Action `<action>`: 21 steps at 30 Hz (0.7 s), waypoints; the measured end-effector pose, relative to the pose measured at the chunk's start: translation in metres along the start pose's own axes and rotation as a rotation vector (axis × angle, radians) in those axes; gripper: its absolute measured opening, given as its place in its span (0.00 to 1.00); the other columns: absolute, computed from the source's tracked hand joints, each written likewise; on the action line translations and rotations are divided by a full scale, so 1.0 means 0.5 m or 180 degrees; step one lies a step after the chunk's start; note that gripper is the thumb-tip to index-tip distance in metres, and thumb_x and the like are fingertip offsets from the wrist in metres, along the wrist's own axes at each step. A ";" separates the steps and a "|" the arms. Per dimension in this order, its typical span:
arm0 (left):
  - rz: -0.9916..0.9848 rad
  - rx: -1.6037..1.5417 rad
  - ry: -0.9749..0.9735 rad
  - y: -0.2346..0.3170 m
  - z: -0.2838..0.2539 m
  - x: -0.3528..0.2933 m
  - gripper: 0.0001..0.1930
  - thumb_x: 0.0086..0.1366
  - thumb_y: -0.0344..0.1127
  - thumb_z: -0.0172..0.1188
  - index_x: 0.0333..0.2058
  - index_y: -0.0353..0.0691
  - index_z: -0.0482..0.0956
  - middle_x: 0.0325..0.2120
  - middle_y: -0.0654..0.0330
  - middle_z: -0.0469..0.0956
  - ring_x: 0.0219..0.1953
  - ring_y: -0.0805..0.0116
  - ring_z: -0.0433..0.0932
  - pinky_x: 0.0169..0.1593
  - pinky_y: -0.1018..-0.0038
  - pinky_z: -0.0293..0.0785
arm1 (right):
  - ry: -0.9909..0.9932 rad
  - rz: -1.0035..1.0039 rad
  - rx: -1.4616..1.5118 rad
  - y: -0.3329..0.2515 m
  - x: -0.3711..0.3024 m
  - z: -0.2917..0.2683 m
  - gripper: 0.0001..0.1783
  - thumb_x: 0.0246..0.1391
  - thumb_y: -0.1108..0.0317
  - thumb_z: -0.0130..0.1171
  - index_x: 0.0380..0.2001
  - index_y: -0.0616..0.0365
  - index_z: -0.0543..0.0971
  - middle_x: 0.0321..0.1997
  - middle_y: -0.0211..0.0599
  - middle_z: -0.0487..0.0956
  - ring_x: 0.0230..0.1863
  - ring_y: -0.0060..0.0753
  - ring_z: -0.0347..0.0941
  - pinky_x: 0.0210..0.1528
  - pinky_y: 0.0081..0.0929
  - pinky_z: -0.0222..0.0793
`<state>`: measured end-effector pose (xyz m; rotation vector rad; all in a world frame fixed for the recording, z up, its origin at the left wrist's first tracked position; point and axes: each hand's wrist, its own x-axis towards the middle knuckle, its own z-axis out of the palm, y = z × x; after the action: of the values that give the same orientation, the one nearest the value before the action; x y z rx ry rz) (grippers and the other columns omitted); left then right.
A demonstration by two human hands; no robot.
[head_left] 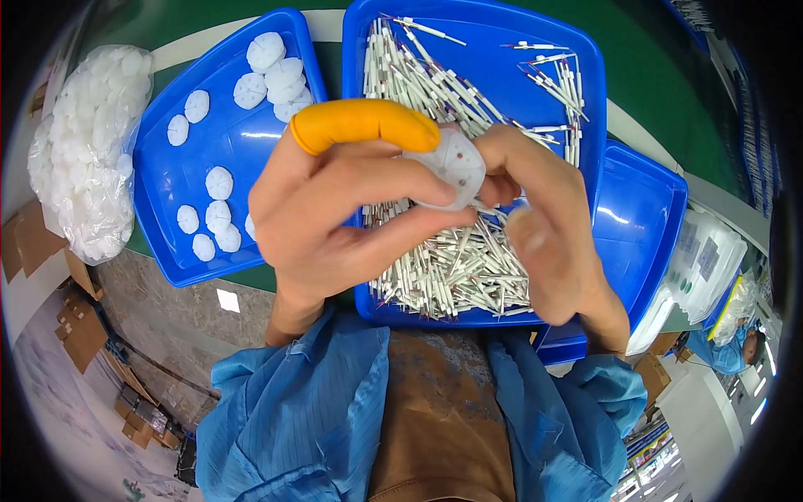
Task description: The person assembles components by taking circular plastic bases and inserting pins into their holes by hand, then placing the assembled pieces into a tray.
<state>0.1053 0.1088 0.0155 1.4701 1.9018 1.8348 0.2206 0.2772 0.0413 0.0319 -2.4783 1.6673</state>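
Note:
Above the middle blue tray, my left hand (335, 217) is closed on a round white plastic disc (462, 166) with a few small dark holes. Thumb and fingers pinch it from the left, and a yellow finger cot (360, 125) covers one finger. My right hand (552, 217) is at the disc's right edge with its fingers curled; its thumb is smeared by motion, and whatever those fingers grip is hidden. Below both hands lie many thin white rods (452, 272) with dark tips, heaped in the middle blue tray (477, 42).
A blue tray (159, 180) on the left carries several loose white discs (266, 52). Beside it lies a clear bag (92, 151) full of white pieces. Another blue tray (640, 201) and clear plastic packs (707, 255) are on the right. Far right, another person (728, 347) is visible.

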 end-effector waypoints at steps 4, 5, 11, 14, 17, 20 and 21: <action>0.0298 0.0531 0.0193 -0.002 0.025 -0.011 0.15 0.39 0.29 0.77 0.28 0.38 0.83 0.37 0.49 0.77 0.35 0.59 0.82 0.39 0.73 0.80 | -0.0046 0.1224 0.0399 -0.022 0.010 -0.003 0.10 0.61 0.71 0.50 0.35 0.67 0.78 0.30 0.40 0.78 0.27 0.18 0.71 0.28 0.18 0.65; 0.0216 0.0545 0.0370 -0.003 0.027 -0.015 0.12 0.41 0.29 0.76 0.28 0.44 0.86 0.37 0.52 0.80 0.35 0.64 0.83 0.38 0.78 0.80 | -0.0203 0.1539 0.0501 -0.023 0.016 -0.009 0.11 0.63 0.70 0.50 0.34 0.67 0.79 0.30 0.41 0.80 0.26 0.17 0.72 0.26 0.17 0.65; -0.0499 -0.1263 0.0335 -0.007 0.041 -0.004 0.18 0.57 0.24 0.66 0.44 0.28 0.72 0.40 0.51 0.76 0.42 0.59 0.82 0.39 0.77 0.80 | 0.0788 -0.0005 -0.2300 0.096 0.040 -0.022 0.04 0.50 0.77 0.60 0.31 0.63 0.78 0.32 0.41 0.77 0.32 0.43 0.75 0.32 0.31 0.70; -0.1414 -0.1814 0.0734 0.004 0.039 -0.004 0.14 0.65 0.26 0.57 0.46 0.26 0.69 0.41 0.51 0.75 0.43 0.57 0.81 0.40 0.76 0.81 | 0.0688 0.0024 -0.2766 0.106 0.044 -0.018 0.06 0.45 0.75 0.60 0.25 0.64 0.72 0.29 0.46 0.75 0.32 0.45 0.75 0.35 0.37 0.73; -0.1800 -0.1927 0.0938 0.013 0.030 0.003 0.13 0.67 0.27 0.55 0.47 0.27 0.70 0.39 0.50 0.76 0.40 0.57 0.82 0.38 0.78 0.80 | 0.0648 0.0373 -0.2041 0.087 0.037 -0.026 0.09 0.48 0.76 0.59 0.31 0.64 0.71 0.26 0.46 0.76 0.27 0.47 0.76 0.30 0.38 0.72; -0.1836 -0.1612 0.0910 -0.002 0.018 -0.008 0.12 0.68 0.31 0.55 0.46 0.30 0.72 0.36 0.51 0.79 0.34 0.64 0.82 0.35 0.80 0.79 | 0.0685 0.0931 -0.1132 0.034 0.021 -0.016 0.10 0.57 0.76 0.55 0.42 0.59 0.70 0.22 0.39 0.73 0.17 0.26 0.66 0.22 0.24 0.61; -0.1764 -0.1443 0.0854 -0.009 0.015 -0.011 0.12 0.68 0.32 0.55 0.46 0.30 0.72 0.35 0.52 0.79 0.33 0.66 0.82 0.35 0.80 0.79 | 0.0675 0.0929 -0.1124 0.013 0.016 -0.011 0.10 0.57 0.76 0.55 0.42 0.59 0.70 0.22 0.39 0.73 0.17 0.26 0.66 0.22 0.24 0.61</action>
<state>0.1107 0.1113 0.0074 0.5140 1.6049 2.0448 0.2125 0.2853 0.0383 -0.5403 -2.6623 1.2143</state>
